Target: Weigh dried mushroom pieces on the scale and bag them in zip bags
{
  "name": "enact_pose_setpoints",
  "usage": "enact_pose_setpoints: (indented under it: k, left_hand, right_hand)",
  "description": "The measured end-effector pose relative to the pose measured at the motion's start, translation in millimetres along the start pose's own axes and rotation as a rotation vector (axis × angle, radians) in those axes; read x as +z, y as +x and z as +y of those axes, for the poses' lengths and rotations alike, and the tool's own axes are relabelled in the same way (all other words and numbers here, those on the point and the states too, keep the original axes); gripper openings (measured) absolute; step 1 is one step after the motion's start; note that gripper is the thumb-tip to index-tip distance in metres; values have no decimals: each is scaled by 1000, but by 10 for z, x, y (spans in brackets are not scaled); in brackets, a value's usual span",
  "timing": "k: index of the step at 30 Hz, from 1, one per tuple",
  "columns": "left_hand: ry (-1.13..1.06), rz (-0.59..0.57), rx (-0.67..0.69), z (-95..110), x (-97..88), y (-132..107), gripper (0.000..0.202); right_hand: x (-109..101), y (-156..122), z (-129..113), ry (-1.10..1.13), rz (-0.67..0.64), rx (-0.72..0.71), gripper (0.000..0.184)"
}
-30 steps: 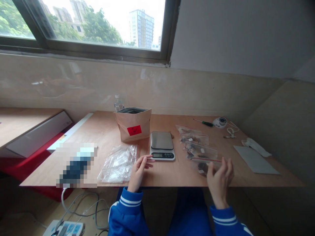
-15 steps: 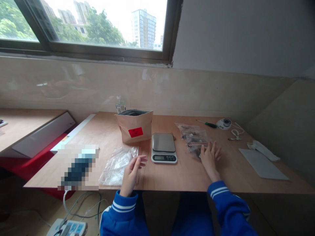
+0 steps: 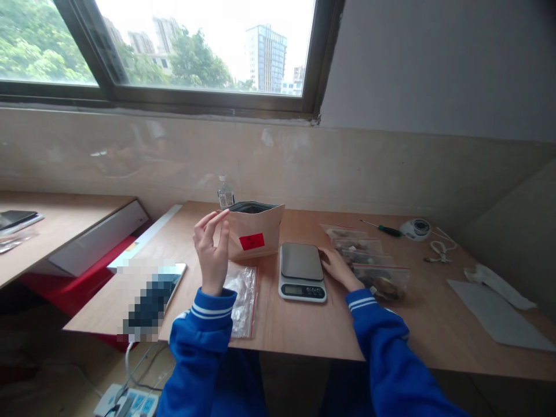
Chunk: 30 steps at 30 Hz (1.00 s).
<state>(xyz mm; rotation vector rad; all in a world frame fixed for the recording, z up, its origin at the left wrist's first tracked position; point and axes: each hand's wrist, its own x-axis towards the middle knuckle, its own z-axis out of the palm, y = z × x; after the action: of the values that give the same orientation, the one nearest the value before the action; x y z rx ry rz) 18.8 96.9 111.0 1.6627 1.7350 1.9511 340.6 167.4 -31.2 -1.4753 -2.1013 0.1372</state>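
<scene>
My left hand (image 3: 212,249) is raised at the left edge of the upright brown pouch (image 3: 269,230). Its fingers are apart and it holds nothing; the pouch's top gapes. Below that hand lies a stack of clear zip bags (image 3: 244,298), partly covered by my sleeve. A kitchen scale (image 3: 303,263) stands in the middle with a bare metal plate. At its right side is my right hand (image 3: 337,267), fingers drawn together low on the table by the scale's far right corner. Whatever is in the fingertips is hidden. Several filled zip bags (image 3: 382,284) lie in an overlapping row beyond that hand.
A phone-like device (image 3: 152,301), partly pixelated, lies on the left with a cable. Behind the pouch stands a bottle (image 3: 225,194). To the right are a screwdriver (image 3: 390,230), a white dome camera (image 3: 416,229), its cable (image 3: 441,252) and a grey sheet (image 3: 495,313).
My right hand left the filled bags and moved left to the scale's side. My left hand rose from the clear bags to the pouch's edge. The view shifted somewhat left.
</scene>
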Motion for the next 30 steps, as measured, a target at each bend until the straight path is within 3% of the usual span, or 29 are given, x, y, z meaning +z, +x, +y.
enact_pose_setpoints:
  k: [4,7,13,15,19,22,24,25,27,28,30]
  left_hand:
    - [-45,50,-31,-137,227,343,32]
    - [-123,-15,-95,-211,322,431,31]
    - [-216,-151,-213,-38,66,147,35]
    - [-195,-178,-261,11,-59,12,37]
    - [-107,-313,-379,32,-264,-212,40]
    - [6,-319,-389,61,-380,-345,39]
    - [70,-287,-355,95,-426,-423,36]
    - [89,-269,-330,107,-435,-462,34]
    - [97,-222,-262,113,-421,-549,30]
    - [94,-193,-224,103,-398,-598,28]
    - [92,-134,-138,65,-333,-709,24]
  right_hand:
    - [-44,-97,35,-7,4,68,25]
    - [-66,-169,2,-18,57,133,23]
    - [-106,-101,-257,73,258,306,16]
    - [-84,-41,-426,177,271,313,12]
    - [-97,-26,-877,211,183,142,8]
    - [-295,-144,-1364,296,422,40,13]
    - [-486,-235,-1732,388,515,-124,16]
    - [-573,-271,-1904,408,487,-258,20]
    - [-688,-313,-2180,383,294,-467,27]
    - [-707,-318,-2271,331,173,-497,30]
    - [-672,-292,-2359,178,-80,-387,33]
